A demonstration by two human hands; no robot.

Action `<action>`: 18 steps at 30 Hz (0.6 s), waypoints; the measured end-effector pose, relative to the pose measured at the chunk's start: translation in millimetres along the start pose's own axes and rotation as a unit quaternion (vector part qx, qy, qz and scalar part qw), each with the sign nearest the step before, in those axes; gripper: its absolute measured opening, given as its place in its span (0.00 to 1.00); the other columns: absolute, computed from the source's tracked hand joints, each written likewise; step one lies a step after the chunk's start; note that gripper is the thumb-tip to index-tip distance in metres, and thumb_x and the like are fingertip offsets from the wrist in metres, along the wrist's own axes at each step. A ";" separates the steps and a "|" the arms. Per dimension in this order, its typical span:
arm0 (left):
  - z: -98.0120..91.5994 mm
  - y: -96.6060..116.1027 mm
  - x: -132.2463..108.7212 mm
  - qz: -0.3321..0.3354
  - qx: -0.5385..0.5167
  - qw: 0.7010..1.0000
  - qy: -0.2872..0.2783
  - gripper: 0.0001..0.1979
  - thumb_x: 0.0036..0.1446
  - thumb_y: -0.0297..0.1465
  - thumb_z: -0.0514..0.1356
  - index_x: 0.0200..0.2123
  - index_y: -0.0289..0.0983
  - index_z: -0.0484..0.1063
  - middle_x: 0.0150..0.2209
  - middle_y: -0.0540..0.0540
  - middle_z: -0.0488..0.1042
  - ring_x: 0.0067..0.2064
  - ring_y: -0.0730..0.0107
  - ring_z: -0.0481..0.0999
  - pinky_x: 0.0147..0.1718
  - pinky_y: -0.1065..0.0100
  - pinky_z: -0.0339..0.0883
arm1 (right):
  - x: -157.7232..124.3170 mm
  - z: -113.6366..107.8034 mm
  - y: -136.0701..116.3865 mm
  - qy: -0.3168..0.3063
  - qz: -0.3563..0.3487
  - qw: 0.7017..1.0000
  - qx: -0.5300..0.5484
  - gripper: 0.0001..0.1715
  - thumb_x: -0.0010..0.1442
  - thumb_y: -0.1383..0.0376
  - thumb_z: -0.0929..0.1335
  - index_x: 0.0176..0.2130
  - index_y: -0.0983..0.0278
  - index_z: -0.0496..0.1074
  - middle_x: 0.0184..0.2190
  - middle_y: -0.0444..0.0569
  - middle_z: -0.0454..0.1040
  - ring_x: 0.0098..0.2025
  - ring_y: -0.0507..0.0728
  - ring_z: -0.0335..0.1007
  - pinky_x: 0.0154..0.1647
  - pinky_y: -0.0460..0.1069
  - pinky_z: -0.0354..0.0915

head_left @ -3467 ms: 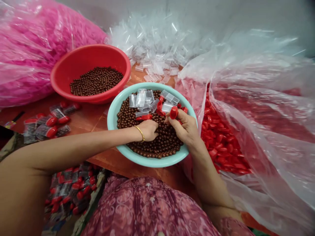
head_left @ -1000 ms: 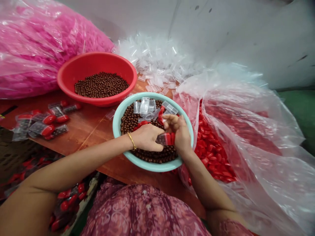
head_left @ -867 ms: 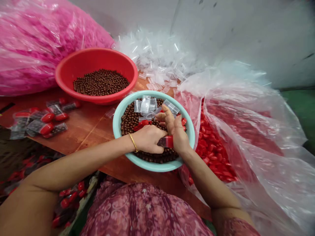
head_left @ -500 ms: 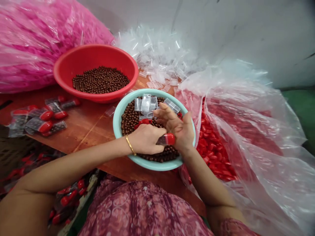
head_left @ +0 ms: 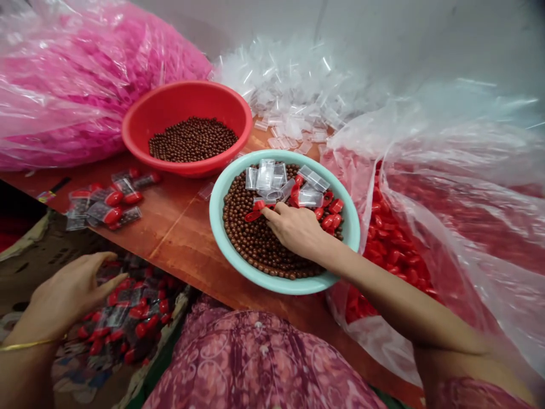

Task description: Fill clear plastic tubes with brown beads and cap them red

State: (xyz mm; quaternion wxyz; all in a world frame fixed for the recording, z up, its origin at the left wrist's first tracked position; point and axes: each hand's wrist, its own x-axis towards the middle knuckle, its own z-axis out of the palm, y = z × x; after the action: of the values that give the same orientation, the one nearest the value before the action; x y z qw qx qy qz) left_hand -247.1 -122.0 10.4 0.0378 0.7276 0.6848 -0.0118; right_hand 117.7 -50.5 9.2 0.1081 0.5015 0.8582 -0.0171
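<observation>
My right hand reaches into the light blue bowl. Its fingertips pinch a small red cap above the brown beads. Around that hand, clear plastic tubes and more red caps lie on the beads. My left hand, with a gold bangle at the wrist, hangs at the lower left, its thumb and fingers apart and holding nothing. Beneath it, a box holds many red-capped, bead-filled tubes.
Behind the blue bowl stands a red basin with brown beads. A pile of filled tubes lies near the table edge. Pink pieces in a bag, loose clear tubes and a bag of red caps surround the workspace.
My left hand has left the bowl for the box at lower left, and the filled tube it held is gone from it. My right hand has closed on a red cap in the bowl.
</observation>
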 end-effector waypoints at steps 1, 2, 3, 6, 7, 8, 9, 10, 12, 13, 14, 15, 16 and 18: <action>-4.7 7.1 3.3 0.009 -0.010 1.000 0.020 0.07 0.55 0.38 0.55 0.31 0.42 0.70 0.26 0.56 0.77 0.28 0.72 0.76 0.22 0.75 0.64 | 5.0 0.4 -1.9 -0.005 -0.005 1.000 -0.014 0.23 0.66 0.65 0.53 0.58 0.62 0.60 0.41 0.57 0.71 0.33 0.59 0.71 0.25 0.49 0.57; -10.4 17.2 8.8 0.023 -0.027 0.999 0.041 0.08 0.55 0.38 0.55 0.33 0.42 0.70 0.29 0.55 0.78 0.30 0.71 0.76 0.25 0.74 0.65 | 9.7 1.3 -3.4 -0.011 -0.011 1.000 -0.023 0.23 0.66 0.66 0.53 0.58 0.62 0.59 0.41 0.57 0.70 0.34 0.59 0.71 0.26 0.49 0.57; -16.2 29.8 16.2 0.047 -0.044 0.996 0.065 0.09 0.56 0.39 0.54 0.34 0.41 0.70 0.31 0.54 0.78 0.31 0.71 0.76 0.27 0.73 0.66 | 13.5 2.4 -4.3 -0.018 -0.013 0.999 -0.028 0.23 0.65 0.68 0.52 0.56 0.63 0.60 0.42 0.58 0.70 0.35 0.59 0.71 0.27 0.50 0.58; -28.3 75.9 44.5 0.192 -0.082 0.969 0.132 0.13 0.60 0.37 0.50 0.35 0.37 0.71 0.33 0.48 0.77 0.34 0.68 0.75 0.35 0.69 0.67 | 15.7 4.7 -3.6 -0.040 -0.023 0.999 -0.026 0.20 0.64 0.71 0.52 0.47 0.67 0.66 0.40 0.59 0.70 0.37 0.59 0.71 0.29 0.50 0.58; -29.4 92.2 54.5 0.241 -0.077 0.958 0.138 0.13 0.61 0.36 0.49 0.35 0.36 0.71 0.33 0.46 0.77 0.35 0.67 0.75 0.36 0.67 0.67 | 12.5 4.7 -1.9 -0.043 -0.030 0.998 -0.025 0.20 0.64 0.72 0.52 0.45 0.67 0.68 0.39 0.58 0.71 0.37 0.59 0.71 0.29 0.49 0.57; -29.1 108.3 64.3 0.277 -0.063 0.950 0.128 0.14 0.62 0.34 0.48 0.36 0.36 0.72 0.33 0.45 0.76 0.36 0.66 0.75 0.37 0.66 0.67 | 7.3 4.6 0.5 -0.047 -0.039 0.998 -0.022 0.19 0.64 0.71 0.53 0.44 0.67 0.68 0.38 0.57 0.71 0.36 0.58 0.71 0.28 0.49 0.56; -27.6 123.7 73.7 0.304 -0.048 0.945 0.108 0.14 0.62 0.32 0.48 0.37 0.36 0.72 0.34 0.45 0.76 0.37 0.65 0.75 0.37 0.66 0.67 | 0.7 4.4 3.5 -0.051 -0.044 0.998 -0.020 0.19 0.64 0.70 0.54 0.44 0.66 0.69 0.37 0.56 0.71 0.35 0.57 0.71 0.27 0.49 0.55; -25.1 138.2 82.7 0.323 -0.033 0.942 0.080 0.13 0.62 0.30 0.47 0.38 0.36 0.72 0.35 0.45 0.76 0.39 0.64 0.75 0.38 0.66 0.67 | -7.0 4.3 6.9 -0.059 -0.045 0.997 -0.015 0.19 0.64 0.69 0.54 0.44 0.65 0.70 0.37 0.55 0.72 0.33 0.56 0.71 0.26 0.48 0.54; -18.5 163.5 99.2 0.344 -0.005 0.938 0.027 0.13 0.62 0.27 0.47 0.41 0.36 0.71 0.37 0.44 0.75 0.42 0.64 0.74 0.40 0.66 0.66 | -22.6 5.0 13.4 -0.070 -0.038 0.997 0.000 0.19 0.64 0.67 0.55 0.45 0.62 0.71 0.38 0.53 0.72 0.31 0.55 0.70 0.25 0.47 0.52; -14.9 174.1 106.8 0.352 0.007 0.936 0.005 0.13 0.62 0.27 0.47 0.42 0.36 0.70 0.38 0.44 0.75 0.43 0.63 0.74 0.41 0.66 0.66 | -29.3 5.8 15.9 -0.069 -0.032 0.997 0.009 0.19 0.64 0.66 0.55 0.46 0.61 0.71 0.38 0.52 0.72 0.31 0.54 0.70 0.24 0.47 0.51; -11.3 183.2 114.0 0.356 0.018 0.934 -0.013 0.13 0.62 0.29 0.48 0.44 0.35 0.70 0.39 0.43 0.75 0.44 0.62 0.74 0.41 0.65 0.66 | -34.8 6.9 17.5 -0.063 -0.026 0.998 0.017 0.20 0.65 0.65 0.55 0.47 0.61 0.70 0.39 0.52 0.72 0.31 0.54 0.69 0.25 0.47 0.52; -8.0 191.0 120.6 0.359 0.026 0.932 -0.029 0.13 0.61 0.31 0.50 0.45 0.34 0.69 0.40 0.42 0.75 0.45 0.61 0.74 0.41 0.65 0.66 | -38.7 8.1 18.3 -0.055 -0.021 0.998 0.023 0.20 0.65 0.64 0.55 0.48 0.61 0.70 0.39 0.52 0.73 0.31 0.54 0.69 0.26 0.48 0.53; -5.2 197.5 126.6 0.360 0.033 0.931 -0.043 0.14 0.60 0.35 0.52 0.46 0.34 0.68 0.42 0.41 0.74 0.45 0.60 0.73 0.41 0.65 0.66 | -41.1 9.2 18.3 -0.045 -0.014 0.998 0.027 0.21 0.66 0.63 0.54 0.47 0.62 0.70 0.38 0.52 0.73 0.32 0.54 0.70 0.27 0.48 0.54; -1.6 207.0 136.6 0.355 0.045 0.932 -0.062 0.18 0.58 0.39 0.55 0.46 0.33 0.68 0.43 0.39 0.74 0.46 0.58 0.74 0.40 0.65 0.66 | -42.2 10.9 16.6 -0.034 0.003 0.999 0.032 0.23 0.67 0.60 0.53 0.45 0.64 0.70 0.37 0.53 0.73 0.33 0.55 0.70 0.30 0.48 0.56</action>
State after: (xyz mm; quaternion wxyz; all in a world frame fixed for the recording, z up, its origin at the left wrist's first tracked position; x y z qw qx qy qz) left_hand -32.2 2.0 10.6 0.0493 0.9219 0.3771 -0.0736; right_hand 153.9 -79.9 8.5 0.1210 0.5065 0.8515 -0.0608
